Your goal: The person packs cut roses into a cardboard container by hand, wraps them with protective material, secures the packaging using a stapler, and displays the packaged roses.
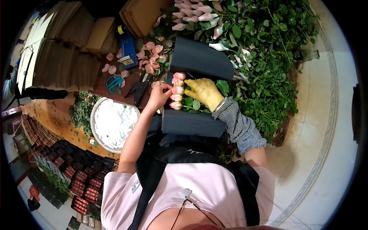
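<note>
Several pink roses [176,97] lie in a row, their heads pointing left and their leafy stems to the right, between two parts of a dark ribbed sheet [201,57]. My left hand [158,96] is bare, its fingertips pinched at the left side of a rose head near the middle of the row. On the other side, my right hand [207,92] wears a yellow glove and reaches to the stem side of the heads. Its thumb and fingers are apart, with the tips against the roses.
Left are turquoise scissors [114,82], loose petals [151,57], a blue tape dispenser [127,48], cardboard stacks [57,57] and a round tub [93,124] of white pieces. Netted rose buds [191,13] and leafy stems [264,76] are piled right. Boxed roses [80,205] stand lower left.
</note>
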Motion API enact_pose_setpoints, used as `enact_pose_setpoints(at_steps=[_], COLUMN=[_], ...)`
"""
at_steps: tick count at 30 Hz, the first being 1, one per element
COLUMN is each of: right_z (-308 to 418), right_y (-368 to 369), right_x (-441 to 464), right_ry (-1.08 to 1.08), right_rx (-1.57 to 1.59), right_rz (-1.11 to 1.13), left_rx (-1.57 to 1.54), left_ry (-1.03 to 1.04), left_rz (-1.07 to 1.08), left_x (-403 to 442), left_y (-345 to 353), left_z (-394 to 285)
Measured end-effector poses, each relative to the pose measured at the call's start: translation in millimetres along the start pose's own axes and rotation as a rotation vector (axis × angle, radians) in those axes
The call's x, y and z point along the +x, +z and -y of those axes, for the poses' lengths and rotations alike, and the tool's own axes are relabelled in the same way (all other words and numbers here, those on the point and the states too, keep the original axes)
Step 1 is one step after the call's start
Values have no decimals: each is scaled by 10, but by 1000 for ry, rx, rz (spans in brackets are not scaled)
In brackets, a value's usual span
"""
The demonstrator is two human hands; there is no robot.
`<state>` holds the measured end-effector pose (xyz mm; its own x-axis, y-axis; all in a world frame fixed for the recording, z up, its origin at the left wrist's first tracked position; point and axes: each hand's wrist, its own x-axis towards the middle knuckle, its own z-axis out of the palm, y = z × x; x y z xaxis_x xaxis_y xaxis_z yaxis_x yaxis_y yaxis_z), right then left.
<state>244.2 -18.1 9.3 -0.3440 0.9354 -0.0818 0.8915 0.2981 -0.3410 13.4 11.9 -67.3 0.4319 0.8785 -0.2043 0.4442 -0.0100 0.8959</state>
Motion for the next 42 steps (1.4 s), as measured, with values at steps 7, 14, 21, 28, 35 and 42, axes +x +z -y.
enact_pose_setpoints(at_steps=[7, 14, 21, 28, 35, 42], right_z=[74, 269, 109, 136, 64, -480], right_y=[5, -577, -114, -277, -960, -1106], right_x=[2, -5, 64, -1, -330, -434], right_ry=[2, -29, 5, 49, -51, 542], right_rx=[-43, 115, 159, 268, 744, 1006], right_rz=[-41, -112, -110, -42, -536, -429], left_rx=[-38, 90, 124, 297, 132, 170], left_ry=[12, 54, -7, -12, 39, 7], left_rz=[-220, -198, -125, -133, 349, 310], left_x=[-58, 101, 85, -108, 31, 63], left_y=[-97, 55, 22, -361, -125, -30], left_z=[-218, -204, -241, -838, -735, -703])
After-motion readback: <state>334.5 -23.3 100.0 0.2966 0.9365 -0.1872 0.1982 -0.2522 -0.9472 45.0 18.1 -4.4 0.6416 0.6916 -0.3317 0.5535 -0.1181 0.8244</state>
